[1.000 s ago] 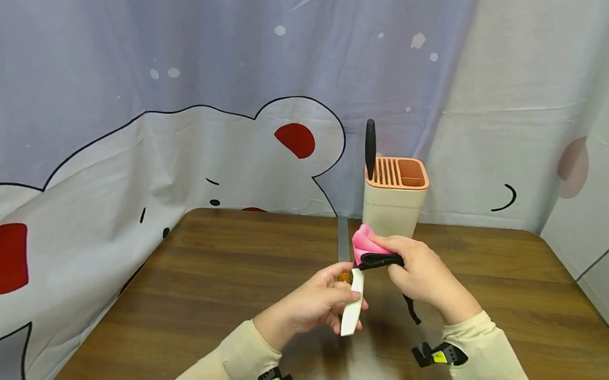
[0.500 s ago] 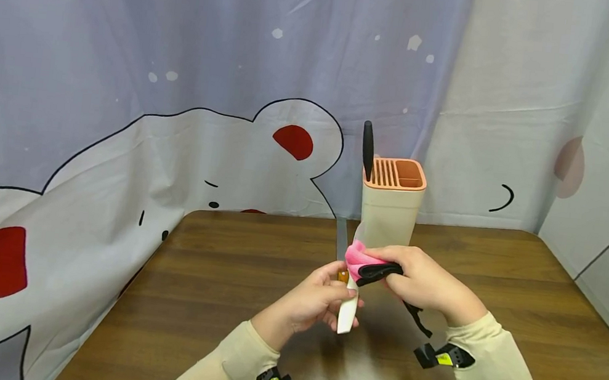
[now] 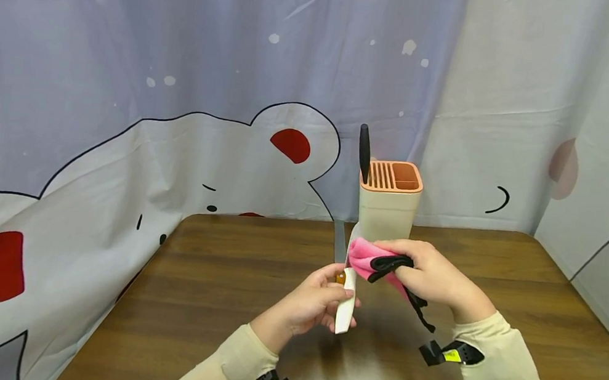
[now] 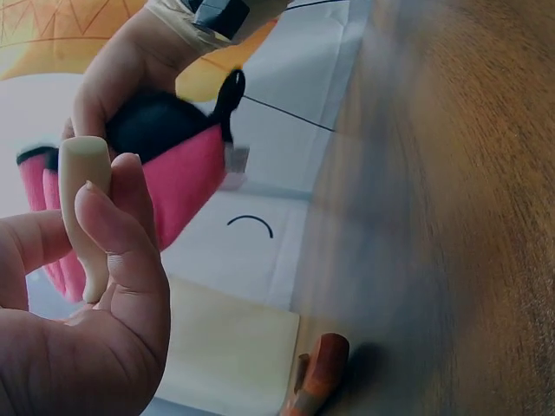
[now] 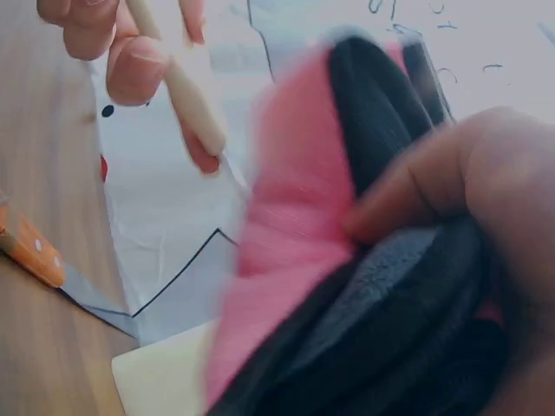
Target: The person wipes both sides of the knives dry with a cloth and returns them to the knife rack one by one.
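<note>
My left hand [image 3: 306, 305] grips the cream handle [image 3: 345, 309] of a knife above the table, its blade pointing away toward the back. In the left wrist view, thumb and fingers close around that handle [image 4: 84, 165]. A folded pink cloth with black edging [image 3: 367, 255] is held by my right hand [image 3: 436, 281], and it overlaps the blade just beyond the handle. The right wrist view has the cloth [image 5: 295, 191] blurred and large, covering most of the blade. Below the left hand, a second knife [image 5: 39, 251] with an orange wooden handle lies on the tabletop.
A cream knife holder [image 3: 388, 214] with an orange slotted top stands at the table's back edge. From its left slot rises a black knife handle [image 3: 363, 153]. The brown wooden table [image 3: 228, 281] meets a printed curtain [image 3: 214, 38] behind.
The cloth has come down toward the handle, then shifted right with my right hand, and the handle's upper end shows again. My left hand keeps its grip. The head view has shifted slightly.
</note>
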Available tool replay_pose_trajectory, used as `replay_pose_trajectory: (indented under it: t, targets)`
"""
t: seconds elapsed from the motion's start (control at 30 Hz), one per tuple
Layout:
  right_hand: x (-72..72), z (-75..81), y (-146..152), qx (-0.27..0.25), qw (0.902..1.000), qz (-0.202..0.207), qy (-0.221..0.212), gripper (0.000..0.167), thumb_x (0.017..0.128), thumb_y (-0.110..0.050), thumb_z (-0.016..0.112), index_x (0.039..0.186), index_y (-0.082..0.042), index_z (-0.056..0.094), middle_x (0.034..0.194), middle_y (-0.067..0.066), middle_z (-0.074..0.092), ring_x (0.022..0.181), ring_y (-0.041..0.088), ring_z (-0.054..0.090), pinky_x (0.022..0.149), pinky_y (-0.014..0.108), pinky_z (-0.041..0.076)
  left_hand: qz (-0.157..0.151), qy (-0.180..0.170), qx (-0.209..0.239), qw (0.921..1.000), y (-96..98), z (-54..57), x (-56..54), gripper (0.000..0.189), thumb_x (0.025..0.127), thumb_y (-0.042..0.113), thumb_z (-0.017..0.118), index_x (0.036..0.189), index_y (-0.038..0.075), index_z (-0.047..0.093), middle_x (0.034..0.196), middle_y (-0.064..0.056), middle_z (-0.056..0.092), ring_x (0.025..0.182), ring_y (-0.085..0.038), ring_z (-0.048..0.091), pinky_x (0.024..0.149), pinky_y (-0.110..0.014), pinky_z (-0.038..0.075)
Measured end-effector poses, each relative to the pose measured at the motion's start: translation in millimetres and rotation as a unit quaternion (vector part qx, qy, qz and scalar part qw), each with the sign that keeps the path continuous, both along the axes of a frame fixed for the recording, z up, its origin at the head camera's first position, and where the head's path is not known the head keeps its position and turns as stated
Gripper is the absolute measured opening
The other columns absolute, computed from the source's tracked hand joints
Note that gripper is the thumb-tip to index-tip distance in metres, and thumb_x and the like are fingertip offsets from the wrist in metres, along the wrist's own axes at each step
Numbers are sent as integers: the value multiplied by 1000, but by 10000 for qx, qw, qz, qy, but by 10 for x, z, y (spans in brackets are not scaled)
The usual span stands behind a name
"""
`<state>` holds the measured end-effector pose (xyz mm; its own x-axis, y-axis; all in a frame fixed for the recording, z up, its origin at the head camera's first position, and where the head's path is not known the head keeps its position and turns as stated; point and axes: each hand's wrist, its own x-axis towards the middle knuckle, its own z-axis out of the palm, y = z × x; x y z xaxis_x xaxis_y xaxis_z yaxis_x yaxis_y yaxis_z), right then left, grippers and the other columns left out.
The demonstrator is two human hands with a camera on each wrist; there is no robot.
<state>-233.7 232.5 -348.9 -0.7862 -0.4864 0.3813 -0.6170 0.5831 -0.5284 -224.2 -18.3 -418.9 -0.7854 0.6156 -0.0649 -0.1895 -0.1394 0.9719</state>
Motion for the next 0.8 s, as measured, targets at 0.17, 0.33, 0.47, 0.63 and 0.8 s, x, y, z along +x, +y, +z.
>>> replay_pose_trajectory:
  t: [0.17,0.33,0.47,0.63,0.8]
  targets:
    - [-91,-69,-31,-357,9924,-1150,250,54,87,-1,56,137,-19,67,123,8,72,98,24,62,82,37,49,47,-77,-72,9999,12,-5,9,55,98,7,55,150,14,37,95,-7,72,66,-18,75,44,-24,53]
    - [-162,-225,-151,-208,9886,-1354,617,59,85,1,53,140,-17,64,135,10,68,118,32,66,95,52,53,9,-197,-162,9997,17,17,37,61,98,9,52,155,14,32,95,-5,73,66,-18,75,46,-24,54]
    - [-175,-321,-243,58,9883,-1331,737,64,83,1,54,143,-17,62,137,9,66,125,34,64,98,58,53,-24,-204,-166,9997,7,26,52,64,97,9,55,157,16,31,97,-7,73,67,-19,75,44,-22,53]
    - [-166,-352,-292,150,9887,-1284,762,68,82,2,53,147,-17,58,139,10,65,127,35,63,100,57,53,-183,-165,-141,9996,-15,49,51,68,99,8,56,159,17,27,100,-7,72,68,-18,75,43,-21,51]
    - [-147,-324,-297,33,9919,-1066,689,67,82,4,52,146,-14,59,137,12,66,125,35,64,102,56,52,-380,-79,-19,9992,-46,79,47,67,102,7,55,162,16,25,100,-4,73,70,-17,76,44,-19,51]
